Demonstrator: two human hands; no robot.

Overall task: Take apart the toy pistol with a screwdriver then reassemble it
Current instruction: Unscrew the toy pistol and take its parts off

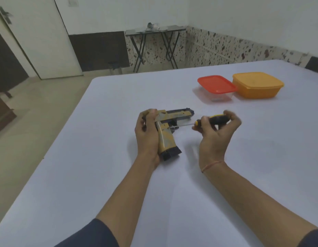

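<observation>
Toy pistol (165,135) rests mid-table (108,175), well in from every edge, muzzle toward right edge, butt toward near edge. My left hand (147,134) wraps its rear, fingers curled over back of slide and grip, pinning it. My right hand (213,134) grips screwdriver (219,119) handle, fingers closed round it; tip meets pistol's side near trigger. I judge: working a screw, shell looks whole; loosening or tightening, cannot tell. Next: seat tip square, turn handle, brace body against twist.

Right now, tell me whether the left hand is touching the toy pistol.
Touching. The head view shows the left hand wrapped round the grip of the toy pistol, with its fingers curled over the rear end.
</observation>
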